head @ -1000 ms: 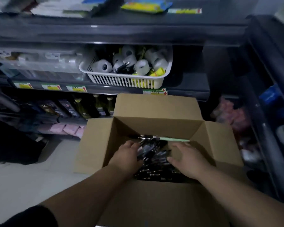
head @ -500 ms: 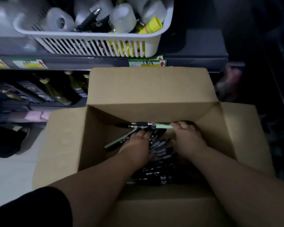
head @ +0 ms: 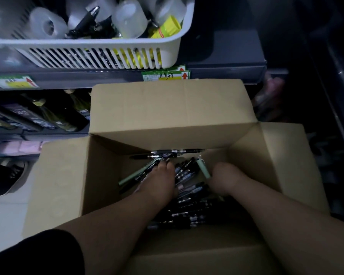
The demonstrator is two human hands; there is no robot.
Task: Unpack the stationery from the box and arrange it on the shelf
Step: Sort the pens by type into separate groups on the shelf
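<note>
An open cardboard box [head: 168, 114] stands on the floor below the shelf [head: 226, 71]. Inside lies a heap of black pens [head: 187, 215], with a few pale green ones mixed in. Both my hands are down in the box. My left hand [head: 159, 180] rests on the heap with its fingers stretched forward among the pens. My right hand [head: 227, 180] is curled with its fingers hidden underneath, and a pale green pen [head: 204, 168] sticks up out of its grip. Two black pens [head: 173, 152] lie along the far wall.
A white slotted basket [head: 99, 45] with tape rolls and pens sits on the shelf right above the box. Dark bottles [head: 54, 118] lie on the lower shelf at left. A dark shoe [head: 14, 175] is on the pale floor at left. A dark rack runs along the right.
My view has dropped closer to the box. My right hand has drawn back from the far wall and curled round a green pen, which now stands tilted upward. My left hand stays on the heap.
</note>
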